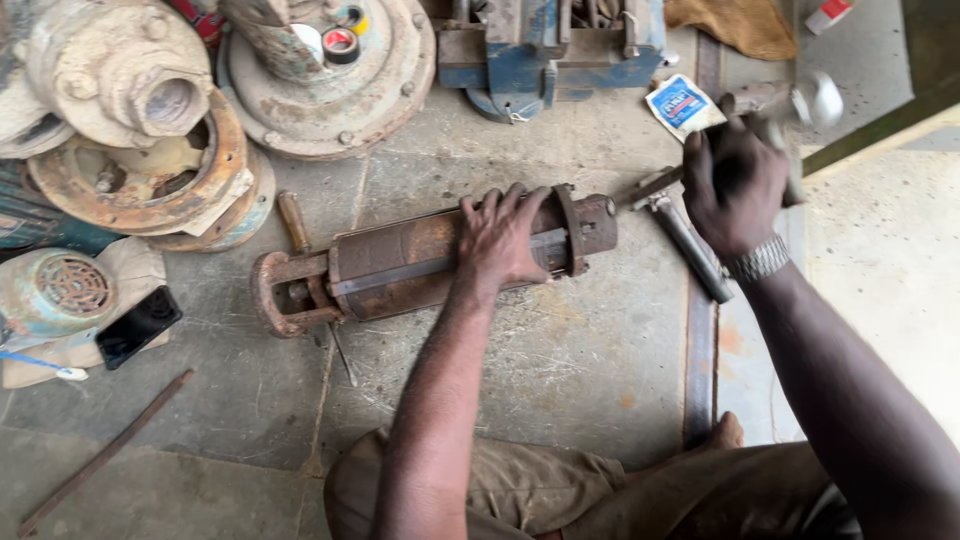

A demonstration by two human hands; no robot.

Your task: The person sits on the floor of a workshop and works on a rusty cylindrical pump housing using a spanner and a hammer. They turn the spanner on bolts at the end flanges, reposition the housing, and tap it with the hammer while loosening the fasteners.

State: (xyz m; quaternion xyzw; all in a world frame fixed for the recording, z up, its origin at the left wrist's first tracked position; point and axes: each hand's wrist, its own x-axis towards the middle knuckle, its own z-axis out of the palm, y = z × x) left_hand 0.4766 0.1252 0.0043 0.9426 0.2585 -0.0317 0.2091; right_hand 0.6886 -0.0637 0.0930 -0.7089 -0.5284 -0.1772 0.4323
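Looking down at a concrete workshop floor (560, 370), with a long rusty cylinder assembly (430, 262) lying flat on it. Its long axis runs nearly left-right across the view, tilted a bit so the right end sits higher in frame. The left end has a ring-shaped yoke (280, 295), and the right end finishes in a flanged cap (590, 228).

The left hand (503, 238) is flat on top of the cylinder toward its right half, palm down, fingers spread and draped over the far edge. It's pressing rather than gripping all the way round. So that hand is right on the thing, no gap at all.

The right hand (735, 185) is raised off to the right, beyond the capped end and clear of the cylinder. It's closed in a fist around the handle of a hammer (805, 105), whose shiny metal head is blurred, up and right of the knuckles. There's a metal watch (757, 262) on that wrist.

Between the capped end and the right hand lies a dark steel bar tool (690, 250), angled on the floor, plus a thin rod near the cap; I can't tell if the rod touches it.

Other stuff around: rusty pump housings (130, 110) upper left, a blue vise (550, 50) at the top, a small blue-and-white packet (682, 105) and a black phone (138, 326) at left.
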